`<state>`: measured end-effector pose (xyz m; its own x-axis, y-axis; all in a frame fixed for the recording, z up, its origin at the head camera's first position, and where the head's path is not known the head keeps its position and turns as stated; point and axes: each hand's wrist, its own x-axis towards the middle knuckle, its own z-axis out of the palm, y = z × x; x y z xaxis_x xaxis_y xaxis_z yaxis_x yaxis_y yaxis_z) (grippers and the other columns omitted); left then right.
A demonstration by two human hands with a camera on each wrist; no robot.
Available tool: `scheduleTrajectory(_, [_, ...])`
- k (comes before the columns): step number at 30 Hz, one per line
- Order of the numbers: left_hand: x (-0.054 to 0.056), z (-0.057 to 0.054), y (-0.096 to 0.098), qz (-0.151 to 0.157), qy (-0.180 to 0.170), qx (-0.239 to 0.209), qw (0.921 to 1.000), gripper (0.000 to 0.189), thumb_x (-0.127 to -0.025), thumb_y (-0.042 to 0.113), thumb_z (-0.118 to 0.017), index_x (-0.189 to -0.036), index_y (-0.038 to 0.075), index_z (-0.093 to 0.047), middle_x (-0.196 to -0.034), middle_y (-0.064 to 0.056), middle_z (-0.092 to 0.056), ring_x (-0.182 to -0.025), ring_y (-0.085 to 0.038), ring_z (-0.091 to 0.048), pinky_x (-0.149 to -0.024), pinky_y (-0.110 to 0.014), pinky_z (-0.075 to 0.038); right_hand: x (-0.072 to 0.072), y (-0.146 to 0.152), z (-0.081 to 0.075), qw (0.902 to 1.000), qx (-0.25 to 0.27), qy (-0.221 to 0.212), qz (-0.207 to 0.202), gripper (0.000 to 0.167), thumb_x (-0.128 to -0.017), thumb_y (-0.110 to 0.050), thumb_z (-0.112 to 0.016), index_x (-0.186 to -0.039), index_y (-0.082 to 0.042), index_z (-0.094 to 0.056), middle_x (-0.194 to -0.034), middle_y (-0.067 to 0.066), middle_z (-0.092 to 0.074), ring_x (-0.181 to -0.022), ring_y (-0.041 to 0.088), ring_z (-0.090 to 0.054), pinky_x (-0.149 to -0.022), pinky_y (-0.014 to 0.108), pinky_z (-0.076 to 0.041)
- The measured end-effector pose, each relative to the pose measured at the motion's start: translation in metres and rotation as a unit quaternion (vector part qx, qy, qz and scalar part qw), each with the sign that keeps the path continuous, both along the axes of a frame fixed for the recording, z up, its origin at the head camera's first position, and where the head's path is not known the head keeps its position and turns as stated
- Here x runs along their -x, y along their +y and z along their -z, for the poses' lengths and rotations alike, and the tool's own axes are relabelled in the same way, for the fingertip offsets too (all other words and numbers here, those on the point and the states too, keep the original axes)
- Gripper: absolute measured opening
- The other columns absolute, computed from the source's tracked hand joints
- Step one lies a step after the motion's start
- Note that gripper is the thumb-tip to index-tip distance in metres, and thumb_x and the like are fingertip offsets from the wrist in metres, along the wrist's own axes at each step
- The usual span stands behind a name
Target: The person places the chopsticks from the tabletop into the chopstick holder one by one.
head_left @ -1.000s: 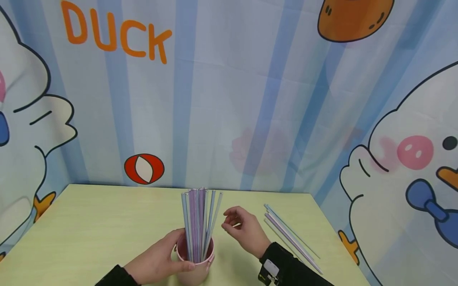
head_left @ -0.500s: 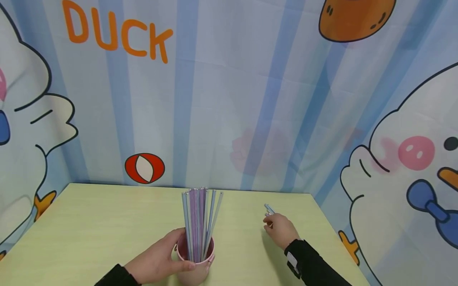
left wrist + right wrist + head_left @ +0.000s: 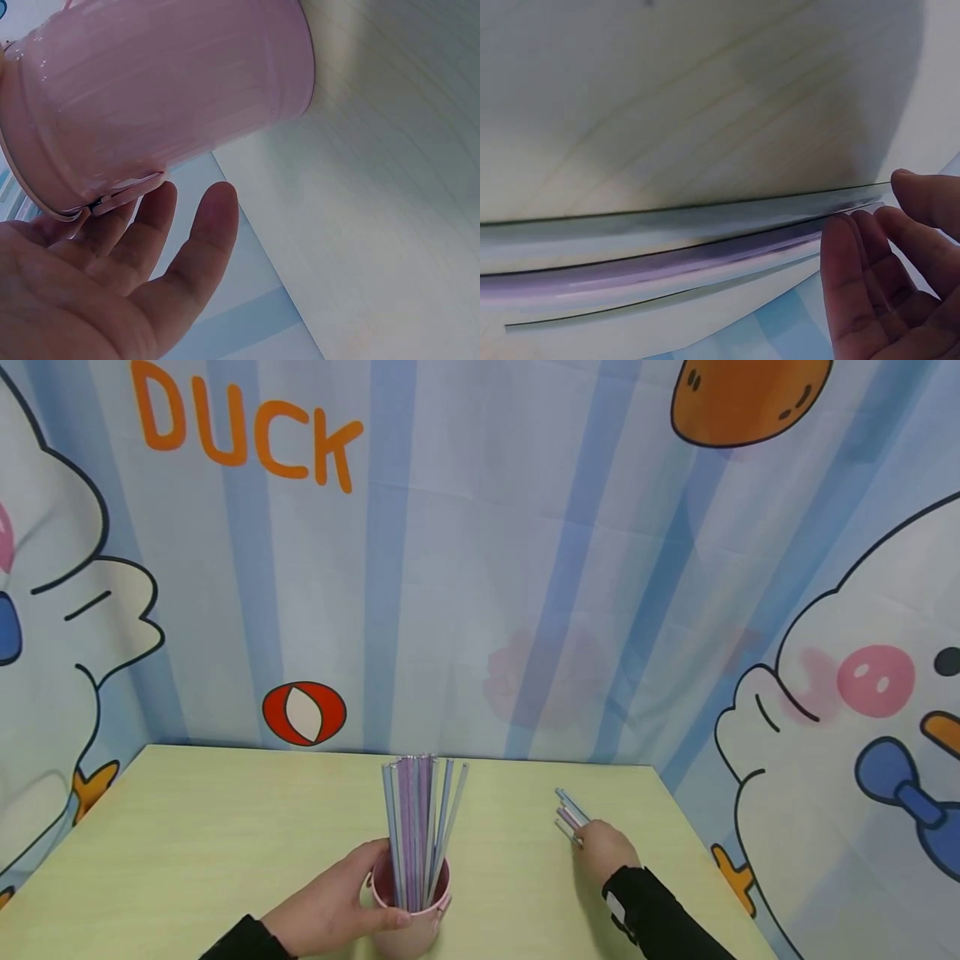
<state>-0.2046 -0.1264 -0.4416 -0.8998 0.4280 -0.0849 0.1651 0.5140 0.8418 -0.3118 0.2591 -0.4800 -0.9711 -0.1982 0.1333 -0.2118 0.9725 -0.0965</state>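
A pink bucket-shaped cup point(image 3: 411, 933) stands upright near the front of the table, holding a bundle of purple, blue and grey straws point(image 3: 416, 835). My left hand point(image 3: 341, 893) grips it at the rim; in the left wrist view the cup point(image 3: 172, 90) lies beside spread fingers. Farther right, several loose straws point(image 3: 573, 810) lie slanted on the table, their near ends hidden by my right hand point(image 3: 606, 852). In the right wrist view, thumb and index finger of the hand point(image 3: 900, 277) close on a grey straw point(image 3: 690, 219); a purple straw point(image 3: 667, 264) lies alongside.
The pale yellow table point(image 3: 225, 827) reaches back to a blue striped cloth point(image 3: 465, 610) printed with cartoon ducks. Black sleeves point(image 3: 660, 910) cover both wrists.
My right hand has moved from beside the cup rightward to the loose straws, then slightly down along them. The left hand and cup have stayed put.
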Motion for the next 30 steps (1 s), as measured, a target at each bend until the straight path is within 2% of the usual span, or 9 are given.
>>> scheduleTrajectory(5, [0.0, 0.0, 0.001, 0.0, -0.002, -0.001, 1.0, 0.091, -0.076, 0.05, -0.078, -0.147, 0.013, -0.034, -0.144, -0.011, -0.042, -0.12, -0.029, -0.047, -0.101, -0.059, -0.038, 0.003, 0.002, 0.006, 0.9999, -0.011, 0.001, -0.003, 0.004, -0.083, -0.006, -0.074, -0.086, -0.005, -0.074, -0.082, 0.01, -0.066, -0.073, 0.025, -0.064, -0.068, 0.043, -0.053])
scheduleTrajectory(11, [0.001, 0.0, 0.001, -0.003, -0.003, 0.003, 1.0, 0.092, -0.076, 0.05, -0.078, -0.147, 0.014, -0.033, -0.144, -0.01, -0.042, -0.121, -0.029, -0.046, -0.101, -0.059, -0.037, -0.001, -0.001, 0.004, 1.0, 0.008, 0.0, -0.001, 0.009, -0.081, -0.002, -0.073, -0.09, -0.005, -0.076, -0.086, 0.01, -0.068, -0.076, 0.026, -0.065, -0.07, 0.043, -0.054])
scheduleTrajectory(15, [0.001, 0.0, 0.001, -0.004, 0.0, 0.005, 1.0, 0.092, -0.076, 0.05, -0.078, -0.147, 0.014, -0.033, -0.144, -0.01, -0.042, -0.121, -0.028, -0.046, -0.101, -0.059, -0.037, -0.001, -0.004, 0.006, 0.9997, 0.023, 0.004, -0.002, 0.012, -0.081, -0.001, -0.072, -0.09, -0.007, -0.076, -0.082, 0.007, -0.069, -0.075, 0.024, -0.065, -0.069, 0.043, -0.054])
scheduleTrajectory(21, [0.0, 0.0, 0.0, -0.006, -0.002, 0.004, 1.0, 0.092, -0.075, 0.05, -0.079, -0.147, 0.014, -0.034, -0.144, -0.01, -0.042, -0.121, -0.028, -0.046, -0.101, -0.059, -0.037, -0.001, -0.008, 0.013, 0.9988, 0.037, 0.021, -0.022, 0.014, -0.079, -0.001, -0.073, -0.088, -0.011, -0.076, -0.073, 0.0, -0.065, -0.066, 0.017, -0.06, -0.064, 0.039, -0.052])
scheduleTrajectory(30, [0.001, 0.001, 0.001, -0.007, -0.006, 0.001, 1.0, 0.093, -0.076, 0.05, -0.078, -0.148, 0.014, -0.032, -0.146, -0.01, -0.04, -0.122, -0.029, -0.046, -0.101, -0.059, -0.037, -0.005, -0.015, 0.014, 0.9963, 0.042, 0.035, -0.066, 0.016, -0.075, 0.001, -0.075, -0.086, -0.011, -0.075, -0.069, -0.004, -0.062, -0.065, 0.013, -0.058, -0.063, 0.033, -0.05])
